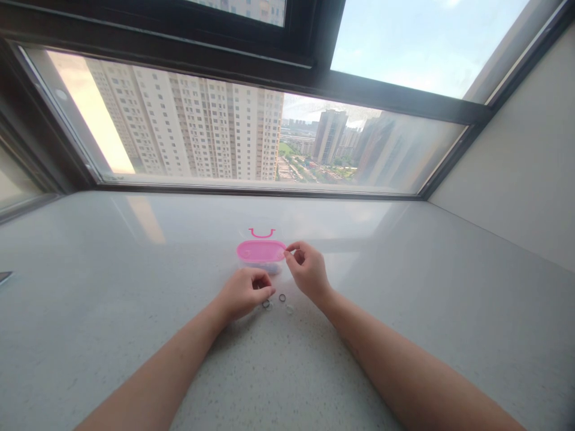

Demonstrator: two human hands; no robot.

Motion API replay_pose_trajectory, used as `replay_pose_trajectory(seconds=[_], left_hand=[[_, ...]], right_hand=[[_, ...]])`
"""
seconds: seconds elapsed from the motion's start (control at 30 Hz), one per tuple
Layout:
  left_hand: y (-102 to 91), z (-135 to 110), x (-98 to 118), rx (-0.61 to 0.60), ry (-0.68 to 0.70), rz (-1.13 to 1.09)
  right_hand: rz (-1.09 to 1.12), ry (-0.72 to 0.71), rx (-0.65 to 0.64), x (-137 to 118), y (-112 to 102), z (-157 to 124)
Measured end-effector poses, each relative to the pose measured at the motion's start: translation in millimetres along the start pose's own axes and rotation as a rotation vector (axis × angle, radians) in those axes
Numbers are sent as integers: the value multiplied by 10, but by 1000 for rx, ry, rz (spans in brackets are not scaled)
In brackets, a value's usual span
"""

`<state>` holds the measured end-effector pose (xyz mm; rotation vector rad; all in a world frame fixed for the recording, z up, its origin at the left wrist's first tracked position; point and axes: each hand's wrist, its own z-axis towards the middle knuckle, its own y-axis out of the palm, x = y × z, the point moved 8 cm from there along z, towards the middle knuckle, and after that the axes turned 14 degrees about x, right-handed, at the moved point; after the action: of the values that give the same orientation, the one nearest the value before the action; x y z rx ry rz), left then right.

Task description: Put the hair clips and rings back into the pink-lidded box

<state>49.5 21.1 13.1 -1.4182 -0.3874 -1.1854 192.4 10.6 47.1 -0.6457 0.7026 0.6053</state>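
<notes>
A small oval box (260, 267) with clear sides and a pink lid (260, 251) stands on the pale surface; something dark shows through its side. My right hand (309, 270) is closed at the lid's right end, thumb and forefinger pinching its edge. My left hand (245, 292) is just in front of the box, fingers curled toward the thumb; what they hold, if anything, is hidden. By the left thumb lies a dark ring (266, 304), overlapping a clear one. Another dark ring (282, 297) and a clear ring (290, 309) lie between my hands.
Behind the box lies a pink curved handle (262, 233). The speckled, glossy sill (287, 371) runs back to a dark-framed window (269, 191) with tall buildings outside. A white wall (530, 149) bounds the right side. A dark flat object (4, 277) shows at the left edge.
</notes>
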Motion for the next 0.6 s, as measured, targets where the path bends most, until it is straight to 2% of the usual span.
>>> replay_pose_trajectory(seconds=[0.27, 0.4, 0.5, 0.6], left_hand=[[7, -2, -5, -24, -39, -41], [-18, 0, -16, -53, -58, -90], [-21, -1, -35, -98, -39, -105], [-6, -9, -63, -135, 3, -61]], right_hand=[[47, 9, -1, 16, -5, -3], [143, 1, -46, -26, -56, -41], [204, -47, -188, -100, -48, -117], [212, -100, -449, -149, 67, -256]])
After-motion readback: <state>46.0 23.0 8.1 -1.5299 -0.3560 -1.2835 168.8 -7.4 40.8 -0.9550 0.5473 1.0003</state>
